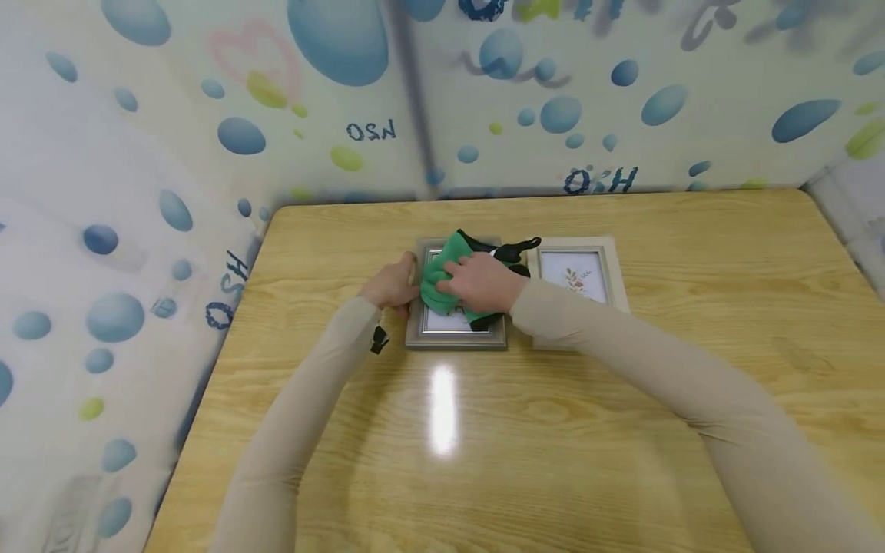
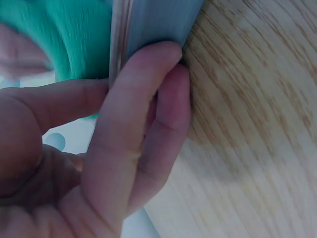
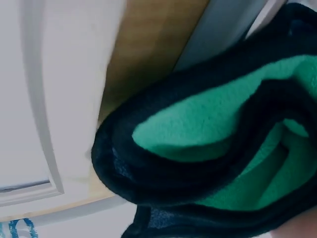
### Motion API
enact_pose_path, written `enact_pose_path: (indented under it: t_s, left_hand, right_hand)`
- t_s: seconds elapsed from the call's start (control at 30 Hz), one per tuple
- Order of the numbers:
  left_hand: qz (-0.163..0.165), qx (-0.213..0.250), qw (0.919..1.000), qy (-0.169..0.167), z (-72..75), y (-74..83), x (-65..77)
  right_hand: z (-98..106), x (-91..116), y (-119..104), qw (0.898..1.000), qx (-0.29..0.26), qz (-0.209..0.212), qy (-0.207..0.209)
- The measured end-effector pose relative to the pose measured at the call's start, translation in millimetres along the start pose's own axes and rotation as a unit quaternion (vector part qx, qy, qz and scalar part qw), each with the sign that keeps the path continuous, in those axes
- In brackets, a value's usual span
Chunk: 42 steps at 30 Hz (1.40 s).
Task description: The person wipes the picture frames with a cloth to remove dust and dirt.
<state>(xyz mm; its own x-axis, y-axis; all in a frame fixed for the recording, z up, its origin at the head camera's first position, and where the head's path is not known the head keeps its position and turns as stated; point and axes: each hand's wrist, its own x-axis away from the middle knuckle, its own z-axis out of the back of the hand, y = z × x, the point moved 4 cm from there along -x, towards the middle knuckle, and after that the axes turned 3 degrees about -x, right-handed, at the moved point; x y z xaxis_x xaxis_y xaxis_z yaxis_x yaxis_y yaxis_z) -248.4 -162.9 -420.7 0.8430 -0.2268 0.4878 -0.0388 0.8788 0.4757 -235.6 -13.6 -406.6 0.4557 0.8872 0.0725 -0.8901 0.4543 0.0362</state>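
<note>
A grey picture frame (image 1: pixel 456 343) lies flat on the wooden table. My left hand (image 1: pixel 392 286) pinches its left edge; in the left wrist view the thumb is at the inner side of the rim and the curled fingers (image 2: pixel 119 129) lie along the outer side. Bunched over the frame's picture is a green cloth (image 1: pixel 437 297) with black edging and a black loop. My right hand (image 1: pixel 484 283) grips that cloth, pressing it on the frame. In the right wrist view the cloth's folds (image 3: pixel 193 124) hide most of the right hand.
Close on the right lies a cream picture frame (image 1: pixel 618 276) with a plant print, partly beneath the right forearm. The wooden table (image 1: pixel 553 461) meets a wall (image 1: pixel 484 153) with blue and green dots at the back and left. Light glares on the tabletop.
</note>
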Motion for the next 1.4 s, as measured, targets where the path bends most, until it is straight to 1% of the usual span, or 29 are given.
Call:
enact_pose_path:
  t_s: [0.1, 0.17, 0.27, 0.4, 0.5, 0.63, 0.7, 0.8, 0.9, 1.0, 1.07, 1.13, 1.27, 1.4]
  left_hand:
    - [0.0, 0.006, 1.0, -0.003, 0.3, -0.6, -0.7]
    - [0.0, 0.008, 1.0, -0.003, 0.7, -0.9, -0.5]
    - [-0.003, 0.022, 0.9997, -0.003, 0.7, -2.1, 0.0]
    - [0.004, 0.069, 0.9976, 0.004, 0.5, -7.5, 1.4]
    - [0.014, 0.101, 0.9947, 0.009, 2.0, -14.0, 4.8]
    - [0.014, 0.128, 0.9917, -0.003, 2.7, -16.5, 6.1]
    - [0.014, 0.139, 0.9901, -0.01, 2.5, -16.7, 5.8]
    - [0.014, 0.154, 0.9877, -0.021, 1.6, -16.2, 4.9]
    - [0.011, 0.167, 0.9854, -0.029, -0.2, -14.8, 3.3]
    - [0.009, 0.171, 0.9847, -0.03, -2.5, -14.3, 2.2]
    - [0.009, 0.171, 0.9849, -0.026, -3.0, -13.6, 2.1]
    - [0.009, 0.168, 0.9854, -0.024, -3.4, -13.5, 2.0]
    - [0.014, 0.169, 0.9852, -0.021, -3.1, -14.7, 2.9]
    - [0.015, 0.177, 0.984, -0.018, -3.6, -18.5, 4.4]
  right_hand:
    - [3, 10, -12, 0.999, 0.003, 0.034, -0.004]
    - [4, 15, -17, 0.999, 0.008, 0.048, -0.012]
    - [5, 19, -20, 0.999, 0.013, 0.048, -0.02]
    - [6, 17, -15, 1.0, -0.004, 0.007, -0.018]
    - [7, 9, -9, 0.999, -0.01, -0.029, -0.023]
    - [5, -2, 5, 0.996, -0.012, -0.074, -0.041]
    - [4, -8, 14, 0.994, -0.018, -0.098, -0.043]
    - [2, -15, 31, 0.99, -0.03, -0.137, -0.032]
    - [2, -22, 45, 0.982, -0.049, -0.18, -0.021]
    - [3, -29, 53, 0.975, -0.068, -0.211, 0.0]
    - [3, -34, 55, 0.973, -0.072, -0.22, 0.011]
    - [3, -39, 54, 0.974, -0.07, -0.217, 0.01]
    - [0, -46, 47, 0.979, -0.054, -0.196, -0.012]
    - [-1, -50, 43, 0.98, -0.041, -0.192, -0.017]
